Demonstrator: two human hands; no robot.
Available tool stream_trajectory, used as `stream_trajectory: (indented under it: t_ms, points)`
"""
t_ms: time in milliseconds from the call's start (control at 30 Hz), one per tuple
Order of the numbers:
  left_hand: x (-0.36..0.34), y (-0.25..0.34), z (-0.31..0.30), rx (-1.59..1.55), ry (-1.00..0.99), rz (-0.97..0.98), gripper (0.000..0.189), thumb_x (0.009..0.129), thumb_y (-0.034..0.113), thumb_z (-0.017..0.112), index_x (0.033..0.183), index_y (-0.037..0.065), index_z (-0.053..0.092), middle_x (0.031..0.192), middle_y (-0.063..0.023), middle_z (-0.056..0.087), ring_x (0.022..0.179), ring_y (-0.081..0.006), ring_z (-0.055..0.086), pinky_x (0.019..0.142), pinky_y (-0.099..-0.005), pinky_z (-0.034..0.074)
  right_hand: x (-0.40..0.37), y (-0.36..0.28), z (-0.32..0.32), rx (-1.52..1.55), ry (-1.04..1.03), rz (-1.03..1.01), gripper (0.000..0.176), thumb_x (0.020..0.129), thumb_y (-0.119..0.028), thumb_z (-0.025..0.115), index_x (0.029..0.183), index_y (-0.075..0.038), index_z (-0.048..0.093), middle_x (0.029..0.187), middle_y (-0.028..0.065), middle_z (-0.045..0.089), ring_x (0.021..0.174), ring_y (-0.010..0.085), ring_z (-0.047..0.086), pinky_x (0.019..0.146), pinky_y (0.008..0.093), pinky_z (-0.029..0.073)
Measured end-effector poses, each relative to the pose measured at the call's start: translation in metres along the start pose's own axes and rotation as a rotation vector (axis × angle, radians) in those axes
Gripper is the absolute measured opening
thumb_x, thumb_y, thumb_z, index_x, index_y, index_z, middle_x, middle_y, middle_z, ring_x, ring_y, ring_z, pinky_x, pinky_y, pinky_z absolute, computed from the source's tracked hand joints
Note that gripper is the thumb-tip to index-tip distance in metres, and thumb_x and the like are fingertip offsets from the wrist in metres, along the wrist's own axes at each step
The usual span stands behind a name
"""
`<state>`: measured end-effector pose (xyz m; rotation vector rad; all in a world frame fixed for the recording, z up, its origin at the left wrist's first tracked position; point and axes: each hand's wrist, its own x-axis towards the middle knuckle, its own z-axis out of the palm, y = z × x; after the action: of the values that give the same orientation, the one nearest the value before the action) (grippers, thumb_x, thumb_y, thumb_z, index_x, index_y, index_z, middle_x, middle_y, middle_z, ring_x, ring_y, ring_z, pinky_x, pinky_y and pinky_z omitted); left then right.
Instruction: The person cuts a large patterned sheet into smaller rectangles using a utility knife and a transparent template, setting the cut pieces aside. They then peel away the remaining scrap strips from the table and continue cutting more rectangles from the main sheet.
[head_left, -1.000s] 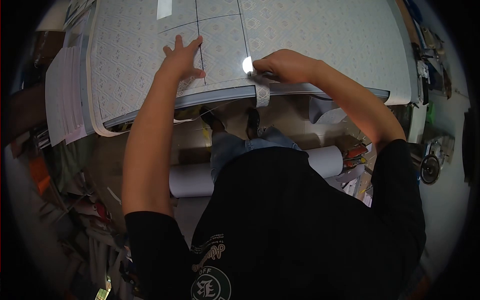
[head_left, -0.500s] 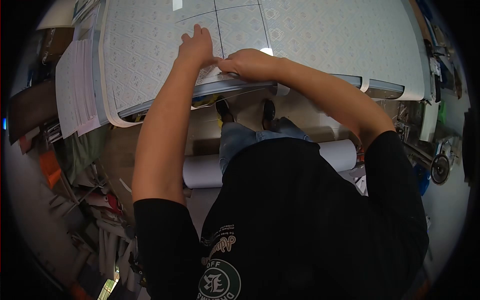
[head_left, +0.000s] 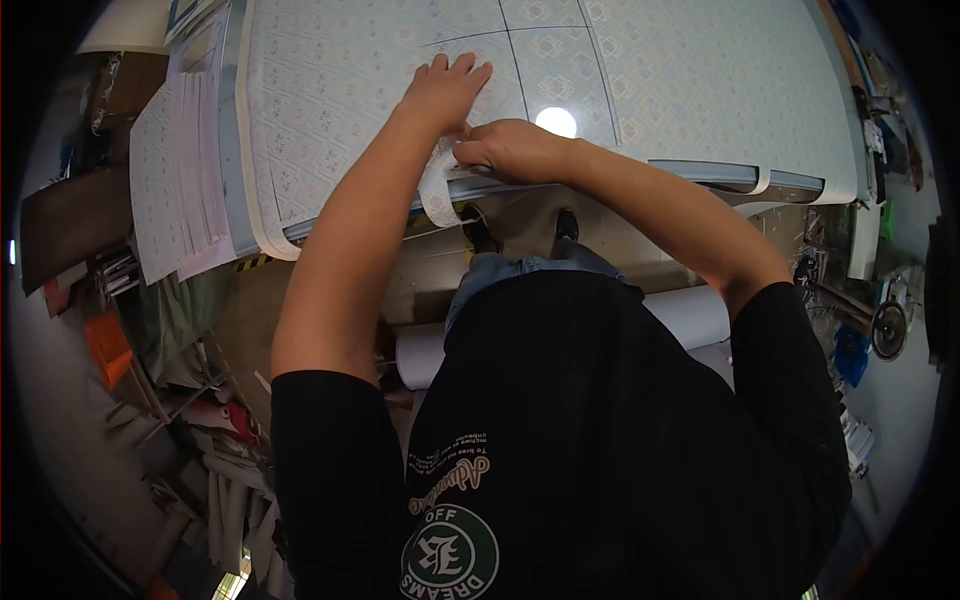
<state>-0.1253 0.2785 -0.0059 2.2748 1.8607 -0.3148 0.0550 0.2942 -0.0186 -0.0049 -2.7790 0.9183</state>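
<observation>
A pale, diamond-patterned sheet [head_left: 330, 110] with dark drawn lines covers the table. My left hand [head_left: 447, 92] lies on it near the front edge, fingers spread, holding nothing. Just to its right my right hand [head_left: 520, 150] is closed, thumb side toward the left hand. A small greyish edge shows beneath its fingers, but what it grips is mostly hidden. Below both hands, a narrow pale strip [head_left: 436, 195] curls down over the table's grey front rail [head_left: 700, 172].
Stacked pale sheets [head_left: 185, 170] hang at the table's left end. A large white roll [head_left: 685, 318] lies on the floor behind my legs. Rolls and scraps [head_left: 230, 510] crowd the lower left. An orange item [head_left: 107, 347] is at the left, and a round black-rimmed object [head_left: 888, 330] at the right.
The view has shifted, so the table appears farther right. My left fingers are spread wider. More of the pale strip now hangs below the edge by my hands. My right hand stays closed.
</observation>
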Motion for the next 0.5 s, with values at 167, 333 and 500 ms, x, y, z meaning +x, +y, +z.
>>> stream_trajectory:
  t_ms: [167, 333, 500]
  points:
    - [0.0, -0.003, 0.0, -0.04, 0.005, 0.039, 0.107, 0.061, 0.024, 0.095, 0.154, 0.021, 0.041, 0.158, -0.0112, 0.04, 0.135, -0.0388, 0.046, 0.109, -0.0502, 0.044, 0.011, -0.017, -0.003, 0.019, -0.077, 0.137, 0.014, 0.085, -0.007, 0.064, 0.098, -0.01, 0.058, 0.09, 0.0117, 0.068, 0.08, 0.038, 0.068, 0.069, 0.0463, 0.054]
    - [0.002, -0.001, -0.009, -0.051, -0.071, 0.054, 0.112, 0.059, 0.03, 0.096, 0.154, 0.016, 0.039, 0.155, -0.013, 0.041, 0.139, -0.0389, 0.041, 0.109, -0.0519, 0.042, 0.013, -0.018, -0.001, 0.037, -0.151, 0.249, 0.024, 0.083, -0.004, 0.065, 0.106, -0.013, 0.061, 0.094, 0.0109, 0.071, 0.083, 0.0381, 0.069, 0.071, 0.0447, 0.056]
    - [0.005, -0.001, -0.013, -0.031, -0.089, 0.062, 0.112, 0.06, 0.032, 0.096, 0.154, 0.013, 0.039, 0.153, -0.0141, 0.042, 0.139, -0.0385, 0.041, 0.108, -0.0519, 0.042, 0.015, -0.022, -0.006, 0.09, -0.133, 0.234, 0.019, 0.086, -0.006, 0.06, 0.104, -0.01, 0.055, 0.09, 0.0178, 0.067, 0.08, 0.0416, 0.067, 0.07, 0.0488, 0.052]
